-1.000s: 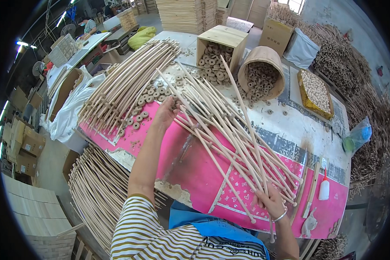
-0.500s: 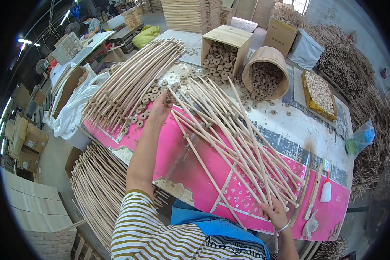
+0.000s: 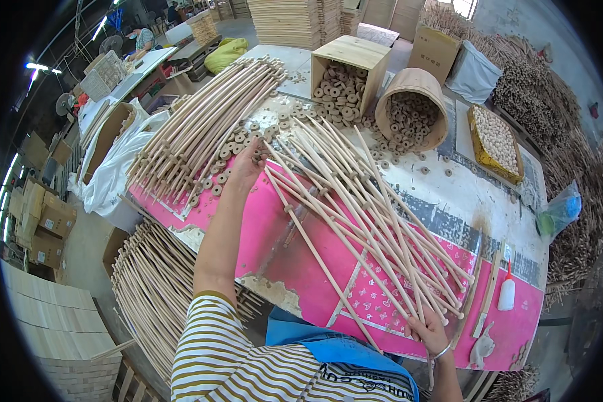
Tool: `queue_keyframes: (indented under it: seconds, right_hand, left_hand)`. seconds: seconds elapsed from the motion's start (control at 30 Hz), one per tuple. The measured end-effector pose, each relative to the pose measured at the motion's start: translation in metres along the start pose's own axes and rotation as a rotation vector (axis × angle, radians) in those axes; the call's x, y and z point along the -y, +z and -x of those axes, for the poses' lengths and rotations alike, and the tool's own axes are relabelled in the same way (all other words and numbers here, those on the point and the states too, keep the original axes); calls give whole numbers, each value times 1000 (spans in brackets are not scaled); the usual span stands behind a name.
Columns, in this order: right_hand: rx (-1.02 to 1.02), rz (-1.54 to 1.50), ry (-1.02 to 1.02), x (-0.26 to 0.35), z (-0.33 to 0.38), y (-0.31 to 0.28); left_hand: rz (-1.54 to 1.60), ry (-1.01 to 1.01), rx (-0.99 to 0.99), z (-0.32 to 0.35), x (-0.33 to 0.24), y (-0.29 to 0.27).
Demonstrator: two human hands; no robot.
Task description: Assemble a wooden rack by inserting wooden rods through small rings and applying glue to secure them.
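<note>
My right hand (image 3: 427, 331) is closed round a thin wooden rod (image 3: 419, 289) near its lower end, at the table's front edge. That rod slants up across a loose heap of pale wooden rods (image 3: 355, 201), several with a small wooden ring partway along. My left hand (image 3: 248, 166) reaches to the far end of the heap, fingers curled together among scattered wooden rings (image 3: 238, 142); what they pinch, if anything, is hidden. One rod (image 3: 321, 268) lies apart at the heap's left, with a ring (image 3: 289, 209) on it.
A neat stack of ringed rods (image 3: 201, 127) lies on the left of the pink-covered table (image 3: 268, 248). Behind are a wooden box (image 3: 352, 57) and a round wooden tub (image 3: 398, 94) of rings. At right are a tray of small wooden pieces (image 3: 496, 144) and a white glue bottle (image 3: 506, 295).
Almost nothing differs. The view has shifted very slightly; both hands keep the same places, the right still holding the rod.
</note>
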State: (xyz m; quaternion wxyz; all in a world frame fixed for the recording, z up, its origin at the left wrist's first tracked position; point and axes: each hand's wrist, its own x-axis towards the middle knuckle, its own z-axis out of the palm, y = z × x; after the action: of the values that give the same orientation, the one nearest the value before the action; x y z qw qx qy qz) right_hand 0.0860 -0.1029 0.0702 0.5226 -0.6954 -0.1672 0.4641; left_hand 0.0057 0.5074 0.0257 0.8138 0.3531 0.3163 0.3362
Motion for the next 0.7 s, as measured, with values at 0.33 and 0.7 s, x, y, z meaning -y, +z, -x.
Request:
queue_keyframes:
  seconds: [0.33,0.7]
  right_hand:
    - [-14,6,0,0,1,0]
    - [-37,19,-41,4,-8,5]
  left_hand:
    - [-93,24,-38,6,-2,6]
    - [-227,-51,42,14,9,22]
